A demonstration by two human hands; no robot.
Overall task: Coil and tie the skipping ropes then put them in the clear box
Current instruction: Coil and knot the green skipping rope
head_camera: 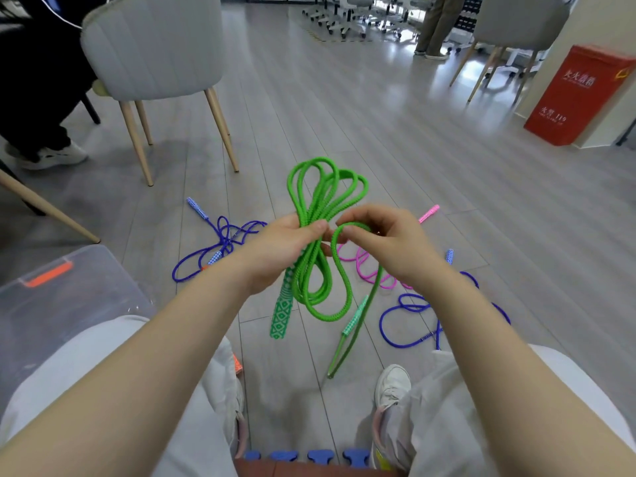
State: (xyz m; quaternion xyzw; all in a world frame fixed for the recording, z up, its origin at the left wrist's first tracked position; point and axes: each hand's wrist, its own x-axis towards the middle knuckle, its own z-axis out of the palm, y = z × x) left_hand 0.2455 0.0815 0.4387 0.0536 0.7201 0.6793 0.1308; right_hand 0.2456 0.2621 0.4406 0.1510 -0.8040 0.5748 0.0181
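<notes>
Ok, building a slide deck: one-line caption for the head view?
Left hand grips coiled green rope; right hand wraps its loose end.

- A grey wood-look floor [395,139] fills most of the view.
- A grey padded chair [151,46] with pale wooden legs stands at upper left.
- Beside that chair, a seated person in dark clothes shows only as a leg and a white shoe [58,154].
- A red box [581,94] with white lettering stands against a wall at right.
- A second grey chair [516,22] stands at upper right.
- Far back, several white wheeled chair bases [344,15] are grouped together.
- A standing person's trouser legs [435,25] appear near those bases.
- Blue foam mat edges [320,456] run along the bottom.
</notes>
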